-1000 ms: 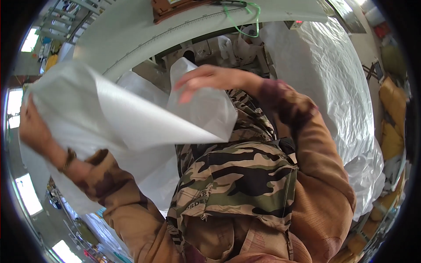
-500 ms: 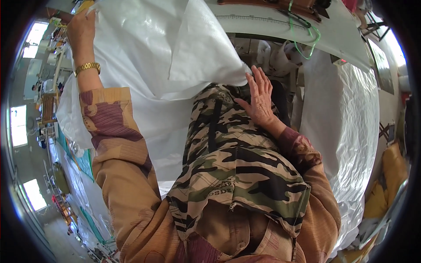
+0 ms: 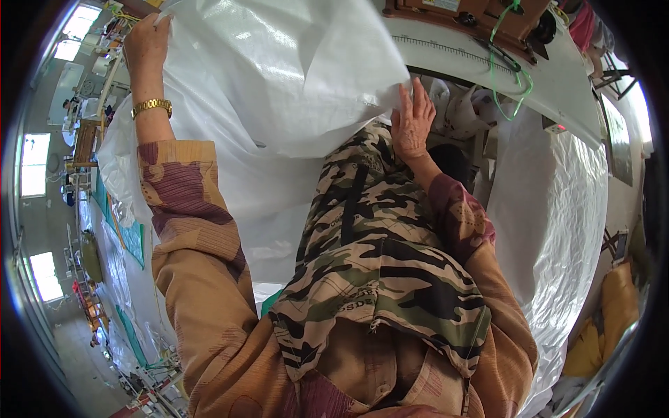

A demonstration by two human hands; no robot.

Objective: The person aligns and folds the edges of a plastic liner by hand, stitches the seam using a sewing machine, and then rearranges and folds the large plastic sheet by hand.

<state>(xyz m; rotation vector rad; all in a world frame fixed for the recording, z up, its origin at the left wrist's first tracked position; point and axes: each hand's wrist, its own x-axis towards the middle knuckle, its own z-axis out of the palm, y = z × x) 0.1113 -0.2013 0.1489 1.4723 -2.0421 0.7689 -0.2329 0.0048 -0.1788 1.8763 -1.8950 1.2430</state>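
A large white plastic sheet (image 3: pixel 237 83) spreads across the upper left, and its lower part hangs down beside my lap. At its far left edge, my left hand (image 3: pixel 148 49) is closed on the sheet, with a gold watch on the wrist. My right hand (image 3: pixel 412 129) is open beside the sheet's right edge, fingers stretched upward. Its fingertips are at the edge and seem to touch it; whether the sheet is pinched there cannot be made out. Below lies the camouflage apron (image 3: pixel 369 216) over my lap.
A brown sewing machine (image 3: pixel 474 17) stands on the pale table (image 3: pixel 557 90) at the far right, near a printed ruler scale (image 3: pixel 446 47). A green cord (image 3: pixel 495 76) hangs over the table. More white sheeting (image 3: pixel 550 202) drapes on the right, by yellow-brown material (image 3: pixel 617 299).
The folded flap of the sheet has opened out and its right edge has risen. My right hand has moved slightly up with it. My left hand stays on the sheet's far edge.
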